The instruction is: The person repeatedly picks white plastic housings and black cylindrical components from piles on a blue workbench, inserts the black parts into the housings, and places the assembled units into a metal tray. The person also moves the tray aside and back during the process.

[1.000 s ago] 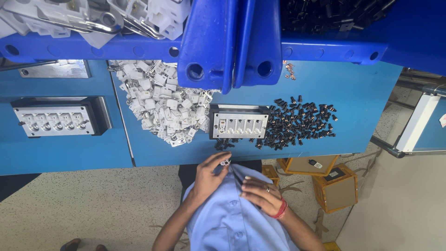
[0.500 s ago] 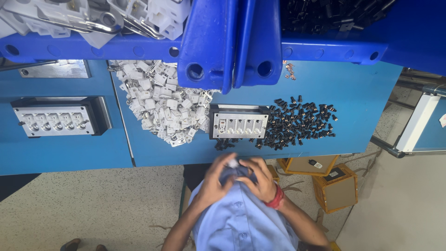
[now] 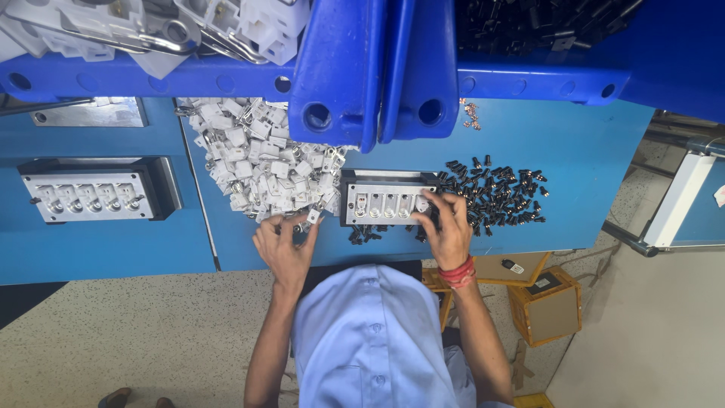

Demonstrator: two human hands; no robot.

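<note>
Loading step at the metal fixture (image 3: 387, 202): left hand (image 3: 283, 248), fingers pinching a white piece (image 3: 312, 217) beside it, right hand (image 3: 449, 230), fingers spread, on its right end; next, careful seating into a slot

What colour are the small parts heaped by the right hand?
Black small parts, seen in the head view.

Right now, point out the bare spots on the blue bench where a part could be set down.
Bare blue table lies right of the black parts pile, and between the left fixture and the white parts pile. Around the centre fixture, both hands crowd it.
</note>
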